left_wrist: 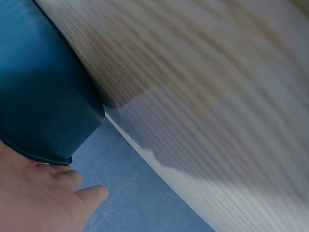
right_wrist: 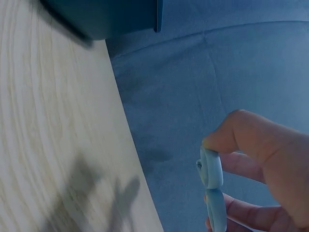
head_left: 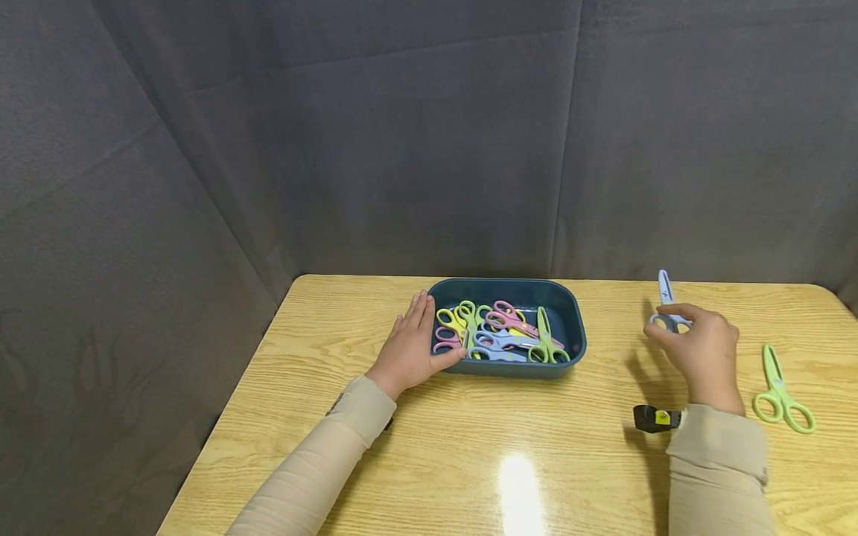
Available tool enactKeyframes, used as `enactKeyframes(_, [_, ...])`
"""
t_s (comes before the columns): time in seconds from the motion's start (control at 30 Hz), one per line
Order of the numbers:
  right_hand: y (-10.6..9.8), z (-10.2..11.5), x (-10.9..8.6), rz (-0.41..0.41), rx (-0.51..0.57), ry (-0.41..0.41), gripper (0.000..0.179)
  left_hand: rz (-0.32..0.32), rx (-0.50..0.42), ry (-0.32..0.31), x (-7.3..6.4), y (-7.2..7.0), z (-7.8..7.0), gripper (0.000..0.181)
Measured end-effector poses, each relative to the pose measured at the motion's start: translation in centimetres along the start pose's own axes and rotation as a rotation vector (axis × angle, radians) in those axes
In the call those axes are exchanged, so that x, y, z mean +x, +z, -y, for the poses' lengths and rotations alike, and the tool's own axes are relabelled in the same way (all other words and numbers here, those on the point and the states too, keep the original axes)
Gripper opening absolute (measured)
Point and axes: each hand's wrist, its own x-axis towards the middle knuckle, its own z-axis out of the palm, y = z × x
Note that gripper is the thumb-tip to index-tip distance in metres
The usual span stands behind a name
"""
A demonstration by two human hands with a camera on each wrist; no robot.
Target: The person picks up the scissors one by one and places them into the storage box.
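Note:
My right hand (head_left: 704, 350) pinches a pair of light blue scissors (head_left: 665, 289) by the finger loops, blades pointing away, held above the table. In the right wrist view the scissors' handle (right_wrist: 212, 169) shows edge-on between thumb and fingers. My left hand (head_left: 412, 346) rests against the left end of a dark blue bin (head_left: 570, 313), its fingers straight along the rim and the thumb across the front corner. Yellow, green, pink and blue scissors lie jumbled in the bin; the green pair (head_left: 544, 331) is at its right. Only part of the left hand (left_wrist: 43, 198) appears in the left wrist view.
Another green pair of scissors (head_left: 777, 391) lies on the wooden table (head_left: 456, 447), right of my right hand. A grey cloth (head_left: 429, 149) hangs behind the table's far edge. The bin stands close to that edge.

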Motion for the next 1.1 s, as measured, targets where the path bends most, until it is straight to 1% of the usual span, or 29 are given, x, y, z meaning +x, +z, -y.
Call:
enactKeyframes(0.2, [-0.2, 0.6, -0.1, -0.009, -0.003, -0.021, 0.040, 0.001, 0.001, -0.005, 0.0, 0.2, 0.1, 0.110])
enactKeyframes(0.4, [-0.5, 0.9, 0.0, -0.033, -0.002, -0.056, 0.038, -0.008, 0.007, 0.002, 0.1, 0.3, 0.2, 0.110])
enactKeyframes(0.53, [-0.6, 1.4, 0.0, -0.031, -0.010, -0.073, 0.037, -0.007, 0.009, 0.000, 0.2, 0.3, 0.2, 0.110])
enactKeyframes(0.8, [-0.1, 2.6, 0.1, -0.069, -0.002, -0.160, 0.035, -0.016, 0.012, 0.010, 0.2, 0.3, 0.3, 0.110])
enactKeyframes(1.1, [1.0, 4.3, -0.2, -0.068, 0.009, -0.247, 0.033, -0.009, 0.008, 0.005, 0.2, 0.3, 0.3, 0.111])
